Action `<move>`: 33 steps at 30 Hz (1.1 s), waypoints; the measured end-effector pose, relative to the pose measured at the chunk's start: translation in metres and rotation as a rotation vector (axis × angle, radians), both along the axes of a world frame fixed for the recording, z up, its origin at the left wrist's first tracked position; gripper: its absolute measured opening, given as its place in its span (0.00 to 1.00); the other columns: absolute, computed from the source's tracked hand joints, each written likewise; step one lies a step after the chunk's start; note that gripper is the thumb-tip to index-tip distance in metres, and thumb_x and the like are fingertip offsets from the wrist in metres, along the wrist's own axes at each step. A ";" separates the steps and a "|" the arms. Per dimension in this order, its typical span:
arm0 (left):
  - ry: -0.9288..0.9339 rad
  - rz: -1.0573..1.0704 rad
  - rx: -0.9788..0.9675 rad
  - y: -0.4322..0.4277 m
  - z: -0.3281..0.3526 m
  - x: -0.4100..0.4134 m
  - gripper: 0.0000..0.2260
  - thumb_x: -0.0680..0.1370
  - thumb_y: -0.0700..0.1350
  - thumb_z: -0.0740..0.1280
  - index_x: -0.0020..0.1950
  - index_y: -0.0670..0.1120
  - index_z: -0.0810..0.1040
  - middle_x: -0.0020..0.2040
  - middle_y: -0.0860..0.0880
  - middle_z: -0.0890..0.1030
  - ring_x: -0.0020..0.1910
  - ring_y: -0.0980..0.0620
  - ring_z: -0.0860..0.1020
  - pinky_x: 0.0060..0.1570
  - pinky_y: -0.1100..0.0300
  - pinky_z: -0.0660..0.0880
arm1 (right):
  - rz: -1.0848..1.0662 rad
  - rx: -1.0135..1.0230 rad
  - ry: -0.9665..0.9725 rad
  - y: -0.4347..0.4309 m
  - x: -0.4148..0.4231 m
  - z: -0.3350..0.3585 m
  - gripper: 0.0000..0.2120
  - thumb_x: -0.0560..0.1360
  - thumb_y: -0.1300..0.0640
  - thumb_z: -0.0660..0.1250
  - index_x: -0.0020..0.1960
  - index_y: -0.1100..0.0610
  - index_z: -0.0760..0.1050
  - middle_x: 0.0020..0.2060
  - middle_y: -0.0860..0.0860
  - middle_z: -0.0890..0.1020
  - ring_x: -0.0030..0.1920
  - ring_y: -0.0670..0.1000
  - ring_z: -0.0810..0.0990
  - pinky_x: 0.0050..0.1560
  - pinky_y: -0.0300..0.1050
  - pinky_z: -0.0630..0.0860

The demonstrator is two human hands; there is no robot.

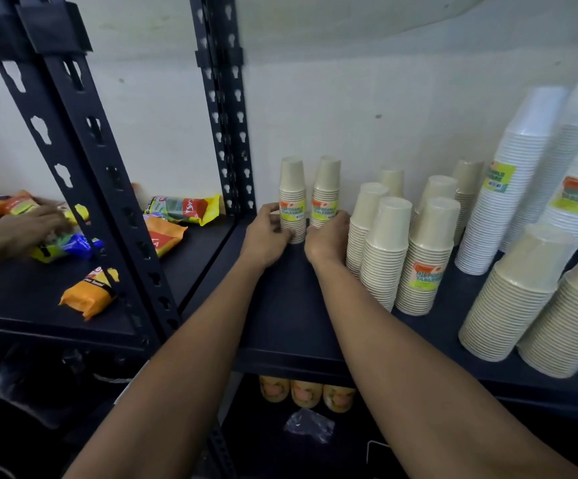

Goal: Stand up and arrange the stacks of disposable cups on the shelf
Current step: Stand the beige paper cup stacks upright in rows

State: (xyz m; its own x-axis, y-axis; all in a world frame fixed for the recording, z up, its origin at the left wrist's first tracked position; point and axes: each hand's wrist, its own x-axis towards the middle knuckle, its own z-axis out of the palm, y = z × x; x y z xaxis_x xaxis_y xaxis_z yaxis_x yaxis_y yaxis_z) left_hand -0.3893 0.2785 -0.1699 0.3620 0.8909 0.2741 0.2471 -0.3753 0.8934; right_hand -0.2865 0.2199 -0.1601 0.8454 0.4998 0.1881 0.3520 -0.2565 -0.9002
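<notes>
Two small beige cup stacks stand upright side by side at the back of the dark shelf (280, 305). My left hand (268, 238) grips the base of the left small stack (292, 197). My right hand (327, 238) grips the base of the right small stack (326, 191). To the right stand several taller beige stacks (387, 250), one with a label (425, 261). Farther right rise tall white cup stacks (512, 188), and wide beige stacks (515, 295) sit at the front right.
A black slotted upright (225, 108) splits the shelving. On the left shelf lie several snack packets (90, 297), and another person's hand (28, 231) rests among them. Bottles (306, 392) stand on the lower shelf. The white wall is close behind.
</notes>
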 end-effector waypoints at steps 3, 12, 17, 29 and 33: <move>-0.003 -0.025 -0.001 0.001 0.000 0.001 0.27 0.76 0.36 0.72 0.73 0.47 0.70 0.62 0.48 0.83 0.61 0.52 0.81 0.67 0.49 0.77 | 0.005 0.022 -0.017 -0.004 -0.002 0.002 0.28 0.73 0.59 0.74 0.70 0.60 0.68 0.64 0.59 0.77 0.64 0.61 0.77 0.65 0.59 0.75; -0.001 -0.010 0.040 -0.003 0.000 0.002 0.24 0.77 0.38 0.72 0.72 0.47 0.71 0.62 0.48 0.82 0.60 0.53 0.81 0.65 0.50 0.77 | 0.086 -0.018 -0.049 -0.018 -0.005 0.010 0.22 0.75 0.63 0.71 0.66 0.60 0.68 0.62 0.58 0.76 0.62 0.59 0.76 0.66 0.57 0.73; -0.003 0.008 0.051 -0.003 0.000 0.003 0.24 0.77 0.38 0.73 0.71 0.47 0.71 0.62 0.48 0.82 0.60 0.52 0.81 0.65 0.49 0.77 | 0.097 -0.050 -0.040 -0.018 -0.006 0.012 0.24 0.75 0.63 0.72 0.68 0.60 0.67 0.64 0.58 0.75 0.64 0.59 0.76 0.66 0.57 0.74; 0.103 -0.025 0.078 -0.005 0.002 -0.003 0.42 0.76 0.47 0.75 0.83 0.46 0.54 0.77 0.45 0.71 0.74 0.50 0.71 0.74 0.50 0.69 | 0.111 -0.047 0.000 -0.011 -0.007 0.010 0.50 0.70 0.56 0.78 0.81 0.59 0.49 0.76 0.60 0.65 0.75 0.61 0.67 0.74 0.58 0.68; 0.096 0.027 0.022 -0.017 0.013 -0.012 0.48 0.76 0.52 0.76 0.84 0.45 0.48 0.81 0.42 0.62 0.79 0.46 0.63 0.77 0.47 0.64 | 0.151 -0.019 0.052 -0.017 -0.016 0.017 0.57 0.71 0.55 0.77 0.83 0.58 0.39 0.81 0.60 0.51 0.79 0.62 0.59 0.76 0.59 0.64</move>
State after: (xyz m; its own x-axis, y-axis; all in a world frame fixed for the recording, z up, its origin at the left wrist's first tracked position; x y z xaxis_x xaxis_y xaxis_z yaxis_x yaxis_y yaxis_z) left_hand -0.4016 0.2620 -0.1567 0.3631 0.8950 0.2592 0.3416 -0.3867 0.8566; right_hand -0.3021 0.2029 -0.1428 0.7689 0.6248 0.1359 0.3412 -0.2213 -0.9136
